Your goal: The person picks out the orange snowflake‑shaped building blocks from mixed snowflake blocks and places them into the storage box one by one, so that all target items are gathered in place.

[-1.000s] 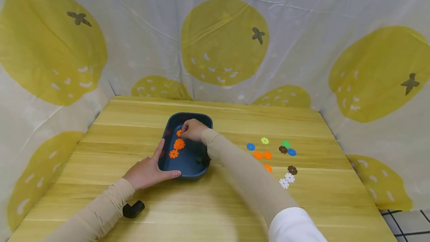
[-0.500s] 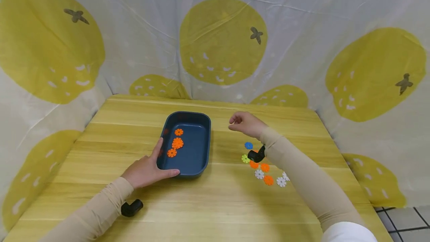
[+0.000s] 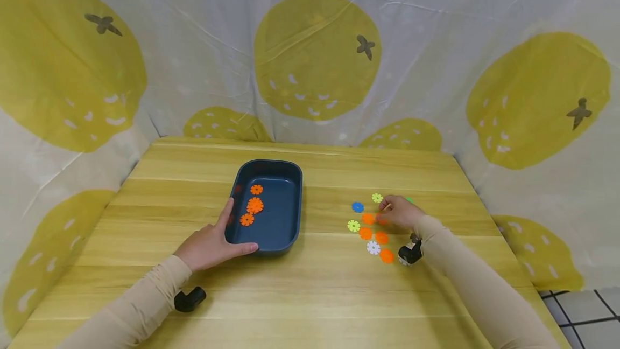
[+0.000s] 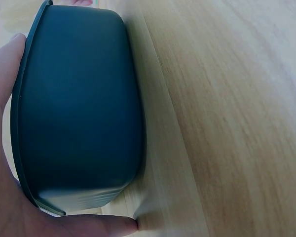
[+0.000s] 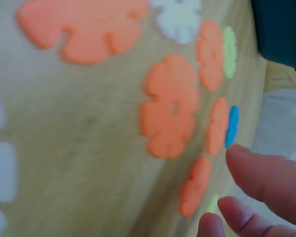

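Note:
My left hand (image 3: 210, 241) rests against the near left corner of a dark blue plastic tray (image 3: 283, 209), thumb and fingers spread along its rim. Several orange snowflake discs (image 3: 255, 205) lie inside it, some overlapping. To the right, my right hand (image 3: 402, 211) hovers low over a loose group of snowflake discs. Its fingertips stand apart with nothing between them in the right wrist view, close to an orange disc (image 5: 195, 187). Around it lie more orange discs (image 3: 368, 218), a blue disc (image 3: 357, 207), a white disc (image 3: 373, 247) and yellow-green discs (image 3: 353, 225). The hand and forearm hide part of the group.
Everything sits on a wood-grain table (image 3: 310, 300). A white curtain (image 3: 416, 79) printed with yellow fruit stands behind and at both sides. Black angled pieces (image 3: 190, 299) show at both wrists. Tiled floor (image 3: 586, 316) appears beyond the table's right edge.
My right hand has left the tray and moved right, down to the loose discs. An orange disc it had at the tray now lies inside. My left hand stays on the rim.

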Tool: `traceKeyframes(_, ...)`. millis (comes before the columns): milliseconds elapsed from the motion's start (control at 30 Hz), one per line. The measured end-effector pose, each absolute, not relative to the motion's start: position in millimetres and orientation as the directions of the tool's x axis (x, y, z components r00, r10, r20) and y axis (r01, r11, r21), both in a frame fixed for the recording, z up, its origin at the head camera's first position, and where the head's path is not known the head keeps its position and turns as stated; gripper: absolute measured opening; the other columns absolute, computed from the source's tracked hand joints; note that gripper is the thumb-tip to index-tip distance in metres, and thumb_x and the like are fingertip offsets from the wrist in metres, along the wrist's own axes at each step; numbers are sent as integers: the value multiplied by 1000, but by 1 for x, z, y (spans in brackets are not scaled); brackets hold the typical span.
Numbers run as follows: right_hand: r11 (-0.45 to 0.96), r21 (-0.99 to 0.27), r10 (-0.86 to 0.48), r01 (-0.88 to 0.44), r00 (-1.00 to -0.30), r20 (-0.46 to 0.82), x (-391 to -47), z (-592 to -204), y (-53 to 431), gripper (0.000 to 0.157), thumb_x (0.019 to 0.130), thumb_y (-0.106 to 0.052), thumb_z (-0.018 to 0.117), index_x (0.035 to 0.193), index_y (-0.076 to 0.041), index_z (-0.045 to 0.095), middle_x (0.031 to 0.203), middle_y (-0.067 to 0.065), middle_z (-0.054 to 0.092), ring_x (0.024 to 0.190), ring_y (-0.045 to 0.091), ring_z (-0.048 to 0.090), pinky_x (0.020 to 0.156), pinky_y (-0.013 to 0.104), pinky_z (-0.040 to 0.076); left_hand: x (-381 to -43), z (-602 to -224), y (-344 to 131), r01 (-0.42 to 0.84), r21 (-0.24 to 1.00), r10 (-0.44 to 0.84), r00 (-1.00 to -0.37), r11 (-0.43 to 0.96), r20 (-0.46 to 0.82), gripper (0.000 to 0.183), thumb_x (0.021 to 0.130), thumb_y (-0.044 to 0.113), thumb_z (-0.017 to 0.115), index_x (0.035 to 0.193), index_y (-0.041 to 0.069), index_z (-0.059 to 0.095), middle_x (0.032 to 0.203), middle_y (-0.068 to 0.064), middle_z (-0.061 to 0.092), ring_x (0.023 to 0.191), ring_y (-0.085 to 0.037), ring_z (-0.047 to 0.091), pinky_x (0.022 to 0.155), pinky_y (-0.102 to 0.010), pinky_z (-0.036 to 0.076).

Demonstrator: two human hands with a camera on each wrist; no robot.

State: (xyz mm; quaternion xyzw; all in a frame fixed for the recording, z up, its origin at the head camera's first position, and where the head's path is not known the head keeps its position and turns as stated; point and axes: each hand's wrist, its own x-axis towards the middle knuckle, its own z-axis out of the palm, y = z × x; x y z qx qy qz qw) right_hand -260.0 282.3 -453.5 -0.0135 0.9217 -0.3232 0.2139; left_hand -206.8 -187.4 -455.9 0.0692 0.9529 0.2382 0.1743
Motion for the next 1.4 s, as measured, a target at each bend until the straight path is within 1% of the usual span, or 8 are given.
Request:
traceKeyframes(233, 860, -499, -105, 104, -922, -373, -257, -465, 288, 33, 91, -24, 75, 112, -3, 61, 109, 14, 66, 92, 23, 58, 82, 38, 47, -207, -458, -188, 33, 487, 210, -926, 873, -314, 135, 73, 83, 67, 164, 20, -10, 144, -42, 47, 102, -40, 69, 75, -47, 57)
traceKeyframes(533, 852, -512, -102, 109, -924, -367, -257, -464, 291, 34, 89, -23, 76, 106, 0, 59, 105, 14, 64, 91, 24, 56, 82, 37, 47, -209, -457, -188, 50, 487, 221, -927, 872, -302, 135, 73, 83, 67, 164, 19, -11, 141, -42, 50, 101, -37, 70, 75, -45, 57)
traceKeyframes(800, 840, -533, -110, 98, -932, -346, -260, -454, 295, 16, 98, -13, 61, 104, 1, 58, 97, 13, 63, 82, 22, 53, 70, 31, 44, -209, -456, -188, 48, 488, 220, -928, 872, -302, 135, 74, 82, 67, 164, 19, -11, 140, -42, 51, 102, -37, 70, 76, -45, 57)
traceKeyframes(933, 824, -562, -146, 69, -933, -328, -269, -441, 290, 14, 102, -11, 54, 107, 3, 56, 97, 16, 63, 68, 17, 47, 62, 30, 41, -208, -456, -188, 45, 487, 217, -928, 872, -303, 135, 74, 82, 67, 164, 19, -10, 140, -42, 51, 103, -38, 70, 75, -45, 57)
traceKeyframes(1033, 818, -574, -173, 38, -935, -308, -281, -423, 277, 16, 105, -12, 51, 112, 3, 55, 102, 21, 64, 61, 14, 40, 58, 30, 38, -208, -457, -189, 40, 487, 212, -929, 873, -304, 135, 73, 83, 67, 164, 19, -10, 141, -42, 50, 103, -38, 69, 74, -44, 57)
traceKeyframes(1133, 819, -573, -201, -12, -943, -267, -294, -400, 254, 18, 106, -13, 50, 114, 2, 55, 108, 23, 65, 63, 15, 43, 60, 30, 39, -207, -457, -189, 37, 486, 209, -930, 873, -304, 135, 73, 84, 67, 164, 19, -9, 142, -42, 49, 103, -38, 69, 74, -44, 56)
traceKeyframes(1200, 822, -568, -220, -48, -946, -238, -302, -384, 234, 18, 106, -15, 50, 114, 1, 56, 110, 22, 64, 72, 17, 48, 66, 31, 41, -207, -457, -189, 36, 485, 207, -930, 874, -303, 136, 72, 84, 67, 164, 19, -9, 142, -42, 49, 103, -39, 69, 74, -44, 56)
traceKeyframes(1400, 813, -562, -298, -153, -938, -176, -321, -349, 166, 16, 106, -16, 51, 113, -4, 57, 114, 17, 65, 87, 24, 56, 76, 36, 45, -208, -457, -187, 42, 474, 202, -934, 879, -293, 136, 71, 85, 67, 165, 19, -7, 139, -41, 52, 100, -37, 70, 70, -41, 55)
